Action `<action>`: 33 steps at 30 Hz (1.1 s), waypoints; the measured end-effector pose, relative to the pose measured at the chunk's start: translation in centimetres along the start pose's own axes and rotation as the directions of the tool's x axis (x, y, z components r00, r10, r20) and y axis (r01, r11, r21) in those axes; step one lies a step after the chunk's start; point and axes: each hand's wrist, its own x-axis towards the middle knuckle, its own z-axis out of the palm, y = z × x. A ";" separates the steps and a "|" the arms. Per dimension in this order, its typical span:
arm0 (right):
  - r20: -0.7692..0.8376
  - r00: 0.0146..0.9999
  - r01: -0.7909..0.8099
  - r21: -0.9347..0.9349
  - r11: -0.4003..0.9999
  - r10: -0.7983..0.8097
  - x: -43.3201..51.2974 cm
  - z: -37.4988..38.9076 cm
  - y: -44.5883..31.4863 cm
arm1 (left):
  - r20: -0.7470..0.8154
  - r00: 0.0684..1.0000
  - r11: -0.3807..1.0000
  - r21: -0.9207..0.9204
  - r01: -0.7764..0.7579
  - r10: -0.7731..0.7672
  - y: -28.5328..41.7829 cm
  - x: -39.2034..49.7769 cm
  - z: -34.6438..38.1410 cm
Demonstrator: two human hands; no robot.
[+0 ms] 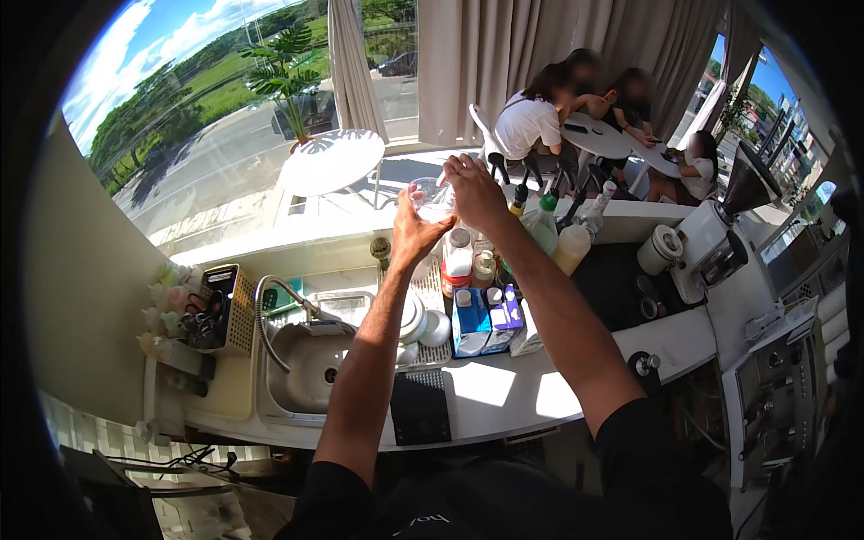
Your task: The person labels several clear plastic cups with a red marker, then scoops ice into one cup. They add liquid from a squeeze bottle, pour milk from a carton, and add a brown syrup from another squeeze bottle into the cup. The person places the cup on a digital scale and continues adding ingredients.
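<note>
My left hand (pixel 416 231) grips a clear plastic cup (pixel 432 189), held out over the far edge of the counter. Close beside the cup's rim is my right hand (pixel 476 192), its fingers bent downward. Something pale shows under those fingers, but glare hides what it is and whether I hold it. Below my hands stand a jar with a pale lid (pixel 459 253) and a small glass bottle (pixel 484 265). Blue and purple cartons (pixel 471 331) are nearer to me, between my forearms.
A steel sink (pixel 304 371) with a curved faucet (pixel 260 317) lies left, beside a basket (pixel 233 317) of utensils. Pump bottles (pixel 540 226) crowd the right forearm. Farther right are a coffee grinder (pixel 702 236) and an espresso machine (pixel 773 391). Several people sit at white tables (pixel 597 138) beyond.
</note>
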 end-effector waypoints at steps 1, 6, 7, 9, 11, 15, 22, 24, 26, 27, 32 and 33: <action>-0.012 1.000 0.015 0.007 1.000 -0.015 -0.1 0.4 0.2 | -0.021 1.000 1.000 -0.010 -0.012 0.012 -0.1 0.5 0.2; 0.028 0.997 0.078 0.015 0.997 -0.078 -1.1 1.5 1.3 | -0.014 0.999 0.999 -0.014 -0.030 0.030 -1.4 1.4 0.8; 0.059 0.997 0.054 0.028 0.998 -0.056 -1.4 1.8 1.2 | -0.009 1.000 0.998 -0.053 -0.024 0.023 -1.7 1.2 0.8; 0.095 0.995 0.001 0.068 0.998 -0.008 -1.9 2.2 0.8 | 0.012 1.000 1.000 -0.028 0.006 -0.006 -2.2 1.2 0.8; 0.126 0.992 -0.011 0.020 1.000 0.008 -2.2 2.6 0.3 | 0.016 0.999 1.000 -0.001 0.030 -0.030 -2.6 1.1 1.0; 0.084 0.996 -0.011 0.021 1.000 0.010 -0.8 1.5 -0.2 | 0.004 0.999 0.999 0.030 0.044 -0.045 -2.7 0.9 1.4; 0.133 0.972 -0.233 0.486 0.842 0.193 1.3 -8.8 -2.1 | 0.062 0.989 0.901 -0.406 0.151 -0.137 -1.2 -3.0 -1.1; 0.058 0.936 -0.201 0.897 0.393 0.347 -2.6 -11.6 -4.1 | 0.074 0.995 0.868 -0.487 0.094 -0.066 -1.3 -6.8 -2.6; 0.045 0.900 -0.036 0.999 -0.029 0.434 -8.0 -12.9 -6.7 | 0.064 0.998 0.824 -0.566 0.031 0.007 -2.1 -11.8 -4.1; 0.071 0.916 0.004 0.983 -0.185 0.395 -11.3 -13.5 -7.9 | 0.061 0.998 0.777 -0.627 0.049 -0.014 -2.5 -14.3 -4.4; 0.587 0.526 0.016 0.716 -0.697 0.615 -20.8 -12.3 -10.3 | 0.091 0.961 0.760 -0.594 0.262 -0.261 -5.2 -26.3 -5.5; 0.668 0.325 0.002 0.707 -0.707 0.669 -21.9 -11.9 -10.5 | 0.106 0.950 0.747 -0.596 0.296 -0.293 -6.0 -28.2 -5.3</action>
